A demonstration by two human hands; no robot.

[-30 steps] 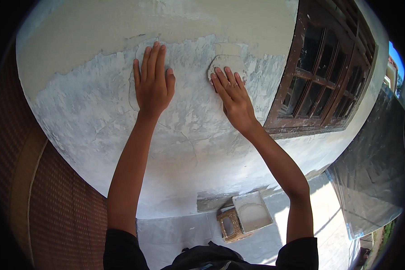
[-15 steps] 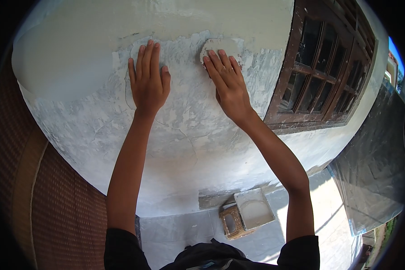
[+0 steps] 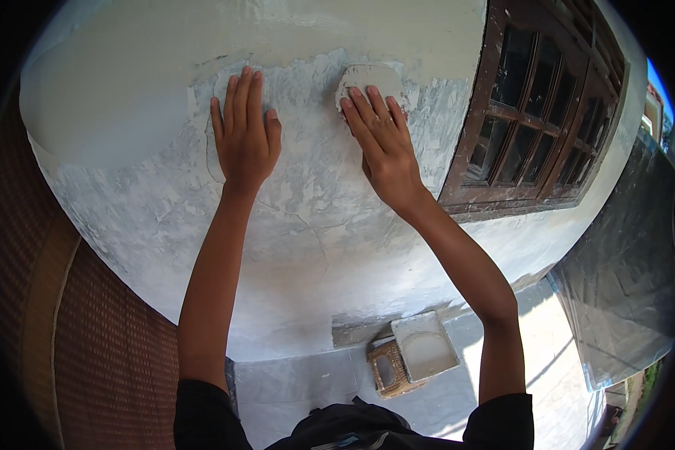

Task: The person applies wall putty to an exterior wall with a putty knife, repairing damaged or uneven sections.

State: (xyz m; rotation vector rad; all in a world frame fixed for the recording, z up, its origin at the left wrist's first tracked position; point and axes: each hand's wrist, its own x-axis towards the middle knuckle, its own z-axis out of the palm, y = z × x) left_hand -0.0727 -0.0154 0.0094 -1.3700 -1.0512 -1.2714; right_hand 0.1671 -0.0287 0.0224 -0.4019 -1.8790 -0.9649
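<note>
My left hand (image 3: 244, 146) lies flat on the wall, fingers stretched upward and thumb out, with nothing in it. The wall (image 3: 277, 247) is patchy white and grey here, with a beige coat (image 3: 292, 30) above. My right hand (image 3: 386, 139) presses a flat, plaster-caked spreader (image 3: 371, 77) against the wall, just under the edge of the beige coat. Its fingers lie across the face of the spreader; the lower part and any grip are hidden behind the hand.
A dark wooden window (image 3: 529, 124) with glass panes is set in the wall at right. Below, a shallow tray (image 3: 427, 349) of pale plaster rests against a woven brown box (image 3: 386, 371) on the floor. Woven matting (image 3: 112, 352) stands at left, plastic sheeting (image 3: 615, 292) at right.
My right hand and the spreader have shifted very slightly to the right and down on the wall. My left hand stays almost in place, still flat.
</note>
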